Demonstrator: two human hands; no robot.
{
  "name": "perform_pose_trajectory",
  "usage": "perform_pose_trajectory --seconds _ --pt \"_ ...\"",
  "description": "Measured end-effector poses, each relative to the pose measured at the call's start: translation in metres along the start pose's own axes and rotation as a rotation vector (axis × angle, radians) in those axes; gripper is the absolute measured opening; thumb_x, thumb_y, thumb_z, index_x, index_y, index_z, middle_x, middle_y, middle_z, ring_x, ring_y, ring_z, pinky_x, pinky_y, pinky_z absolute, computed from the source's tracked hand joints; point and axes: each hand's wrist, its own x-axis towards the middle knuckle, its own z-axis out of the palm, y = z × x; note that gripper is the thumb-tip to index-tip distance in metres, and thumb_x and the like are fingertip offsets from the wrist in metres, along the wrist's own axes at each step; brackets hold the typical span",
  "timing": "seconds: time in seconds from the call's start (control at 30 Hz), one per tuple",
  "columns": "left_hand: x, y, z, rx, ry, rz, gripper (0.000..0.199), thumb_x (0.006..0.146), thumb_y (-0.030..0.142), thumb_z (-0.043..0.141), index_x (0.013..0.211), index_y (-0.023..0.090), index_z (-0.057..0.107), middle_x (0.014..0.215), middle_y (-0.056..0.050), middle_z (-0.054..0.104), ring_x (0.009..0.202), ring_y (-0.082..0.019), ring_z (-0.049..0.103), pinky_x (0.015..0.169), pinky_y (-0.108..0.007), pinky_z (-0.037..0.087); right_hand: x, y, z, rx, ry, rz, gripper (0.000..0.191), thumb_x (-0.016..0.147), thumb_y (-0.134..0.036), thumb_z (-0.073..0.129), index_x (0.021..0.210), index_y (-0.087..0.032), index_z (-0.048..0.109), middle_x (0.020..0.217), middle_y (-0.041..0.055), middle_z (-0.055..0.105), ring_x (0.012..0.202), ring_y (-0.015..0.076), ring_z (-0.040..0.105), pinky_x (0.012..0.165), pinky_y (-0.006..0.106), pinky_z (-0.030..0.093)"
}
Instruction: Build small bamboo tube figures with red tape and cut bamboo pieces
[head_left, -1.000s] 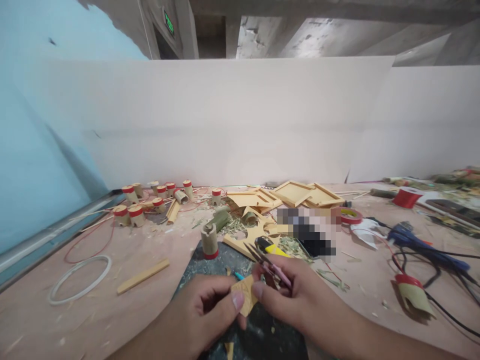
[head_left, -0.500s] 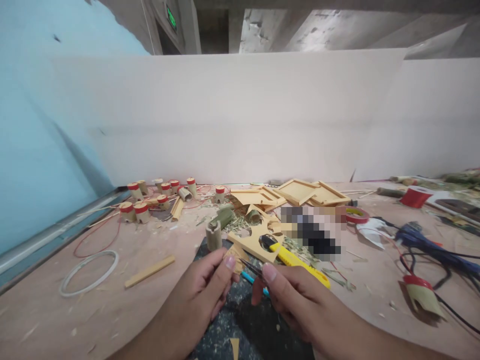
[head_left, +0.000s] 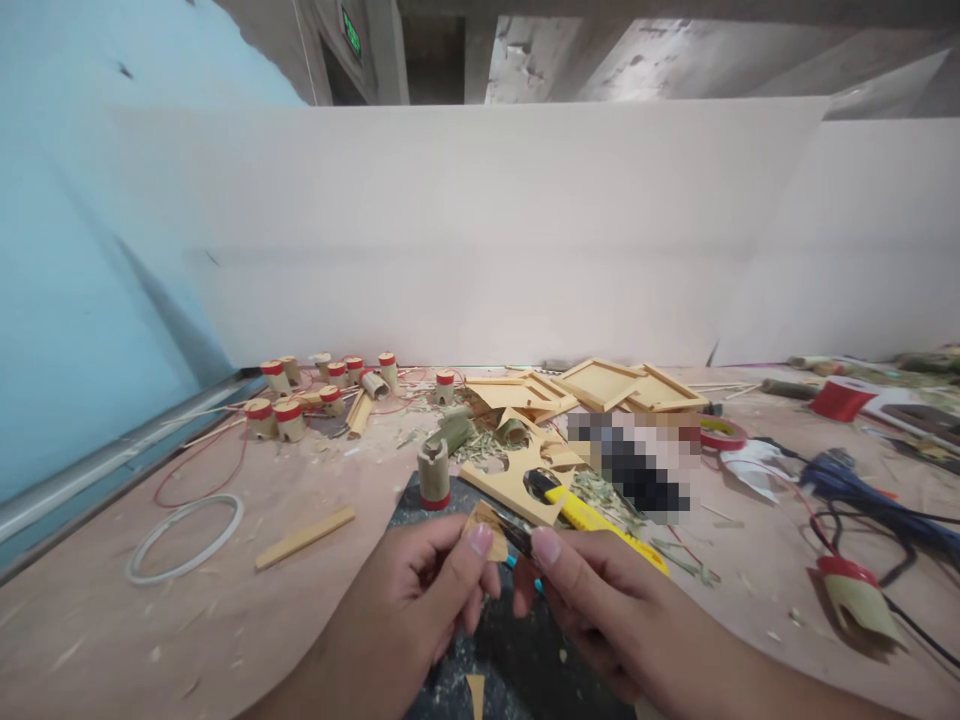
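Observation:
My left hand [head_left: 435, 590] pinches a small thin tan sheet piece [head_left: 478, 519] between thumb and fingers. Closed around a slim dark scissors-like tool [head_left: 513, 526] is my right hand [head_left: 607, 595]; the tool's narrow tips lie at the sheet's edge, and its handle is hidden. Both hands are over a dark speckled board [head_left: 525, 650]. Just beyond them, a notched bamboo tube [head_left: 433, 475] with a red band at its base stands upright. A yellow utility knife [head_left: 600, 520] and a tan sheet with round cutouts [head_left: 510, 487] lie behind my right hand.
Several red-banded bamboo pieces [head_left: 288, 420] stand at the back left. A white ring [head_left: 135, 560] and a wood strip [head_left: 304, 538] lie left. Tan frames [head_left: 600, 383] rest against the white panel [head_left: 480, 230]. Right are red tape [head_left: 724, 435], dark cables [head_left: 862, 500] and a bamboo piece [head_left: 855, 605].
The tan sheet piece has turned in my left hand and shows more of its face. The tool's tips now lie along its upper edge. The view has shifted slightly.

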Motion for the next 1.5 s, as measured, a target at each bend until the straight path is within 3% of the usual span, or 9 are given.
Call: perform_pose_trajectory --seconds 0.3,0.93,1.5 --pt "0.0002 -0.0008 0.0028 -0.014 -0.094 -0.022 0.058 0.102 0.071 0.054 0.079 0.019 0.065 0.054 0.008 0.048 0.043 -0.007 0.032 0.042 -0.020 0.024 0.0000 -0.0020 0.0030 0.042 -0.018 -0.021 0.075 0.087 -0.096 0.054 0.082 -0.022 0.063 0.053 -0.0116 0.032 0.043 0.0087 0.026 0.035 0.019 0.021" --pt "-0.0018 -0.0017 0.0042 -0.081 -0.105 -0.043 0.056 0.104 0.067 0.055 0.076 0.019 0.063 0.052 0.007 0.051 0.039 -0.006 0.031 0.040 -0.019 0.023 -0.0037 0.0022 0.0018 0.005 -0.018 0.018 0.074 0.090 -0.094 0.052 0.083 -0.021 0.062 0.056 -0.0113 0.033 0.043 0.0077 0.026 0.036 0.019 0.023" --pt "-0.0022 0.0007 0.0040 -0.078 -0.118 -0.083 0.065 0.097 0.080 0.056 0.075 0.019 0.061 0.050 0.007 0.052 0.037 -0.005 0.030 0.039 -0.019 0.020 -0.0045 0.0019 0.0023 -0.046 -0.011 0.013 0.071 0.094 -0.091 0.049 0.082 -0.022 0.059 0.061 -0.0092 0.036 0.045 0.0079 0.026 0.037 0.022 0.019"
